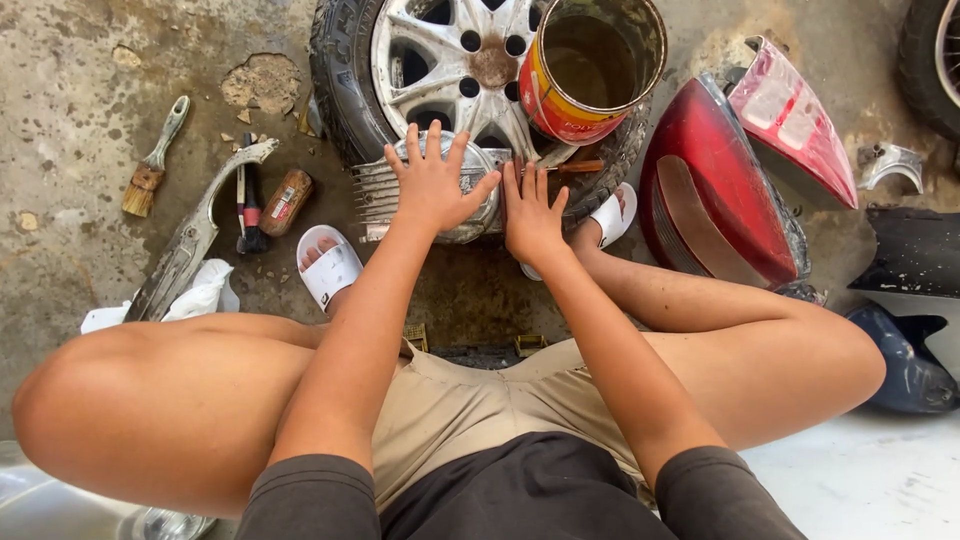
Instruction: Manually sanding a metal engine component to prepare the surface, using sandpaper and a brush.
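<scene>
A paintbrush point(150, 165) with a pale handle lies on the stained concrete floor point(70, 90) at the far left, and near it a long curved metal part point(195, 235) runs down toward a crumpled white rag point(205, 290). Just right of these sit a red-handled hand tool point(248, 205) and a small brown canister point(288, 200). A person squats over the work, bare knees spread wide and both feet in white sandals point(328, 265). The left hand point(432, 185) lies flat, fingers fanned apart, on top of a ribbed grey metal engine cover point(375, 195) that rests on the ground between the feet, leaning against a tyre. The right hand point(530, 215) presses on the cover's right edge, fingers straight and close together, gripping nothing. Directly behind the cover, a car wheel point(440, 60) with a silver alloy rim lies flat, and a rusty red and yellow tin can point(590, 65), open at the top, sits tilted on the wheel's right side. Further right, two red tail lamps point(720, 180) rest on the floor beside each other, with a small shiny metal bracket point(890, 160) and dark blue and black body panels point(915, 250) at the far right edge.
</scene>
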